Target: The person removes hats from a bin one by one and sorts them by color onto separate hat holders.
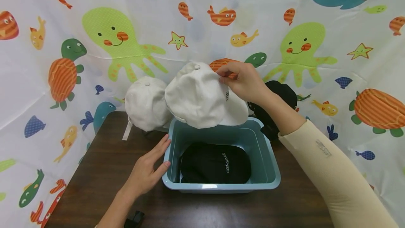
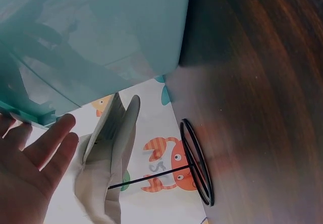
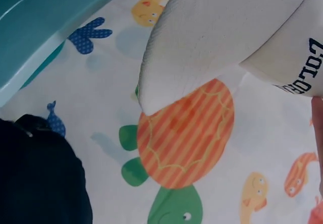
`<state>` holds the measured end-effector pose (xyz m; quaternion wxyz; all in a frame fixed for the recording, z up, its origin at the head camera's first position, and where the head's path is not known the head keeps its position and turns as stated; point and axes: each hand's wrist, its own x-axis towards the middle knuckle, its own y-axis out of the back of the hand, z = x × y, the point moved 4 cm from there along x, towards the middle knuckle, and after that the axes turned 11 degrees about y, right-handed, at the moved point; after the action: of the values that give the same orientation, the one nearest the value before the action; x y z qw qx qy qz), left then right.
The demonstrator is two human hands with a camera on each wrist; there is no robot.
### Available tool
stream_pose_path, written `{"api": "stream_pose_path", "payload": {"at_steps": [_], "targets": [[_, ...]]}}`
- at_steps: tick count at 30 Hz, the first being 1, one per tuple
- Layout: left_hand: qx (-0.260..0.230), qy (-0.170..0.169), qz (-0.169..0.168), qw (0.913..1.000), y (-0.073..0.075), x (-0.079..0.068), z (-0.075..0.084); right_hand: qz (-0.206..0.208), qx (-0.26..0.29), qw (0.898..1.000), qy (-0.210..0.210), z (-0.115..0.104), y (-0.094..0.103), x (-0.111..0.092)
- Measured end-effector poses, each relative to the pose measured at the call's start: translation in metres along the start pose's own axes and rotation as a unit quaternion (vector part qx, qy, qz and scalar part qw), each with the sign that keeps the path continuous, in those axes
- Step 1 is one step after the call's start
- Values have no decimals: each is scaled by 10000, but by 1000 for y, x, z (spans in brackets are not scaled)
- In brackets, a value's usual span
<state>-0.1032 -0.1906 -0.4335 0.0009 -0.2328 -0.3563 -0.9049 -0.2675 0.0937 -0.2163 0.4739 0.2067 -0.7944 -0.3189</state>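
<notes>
My right hand (image 1: 242, 80) pinches a white baseball cap (image 1: 197, 96) near the front of its crown. The cap is held over the back of a blue plastic basin (image 1: 273, 177), its brim pointing right; dark lettering shows on its front in the right wrist view. Against the basin's left rim, my left hand (image 1: 145, 170) rests with fingers extended. Inside the basin lies a black cap (image 1: 209, 164) with white lettering. Behind and to the left, a second white cap (image 1: 147, 103) sits on a black wire stand (image 2: 197, 163) with a round base.
Another black cap (image 1: 281, 96) is at the back right, partly hidden by my right forearm. A dark wooden table (image 1: 104, 157) carries the basin. A white curtain (image 1: 209, 41) printed with sea animals hangs close behind. A small black object (image 1: 134, 219) is by my left wrist.
</notes>
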Motion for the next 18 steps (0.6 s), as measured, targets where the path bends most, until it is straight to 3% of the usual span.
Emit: {"api": "stream_pose_path", "payload": {"at_steps": [10, 18], "targets": [[-126, 4, -50, 9999, -1, -1, 0, 252, 179, 9995, 0, -1, -9, 16], [-121, 9, -35, 9999, -2, -2, -2, 580, 278, 9970, -436, 6, -19, 32]]}}
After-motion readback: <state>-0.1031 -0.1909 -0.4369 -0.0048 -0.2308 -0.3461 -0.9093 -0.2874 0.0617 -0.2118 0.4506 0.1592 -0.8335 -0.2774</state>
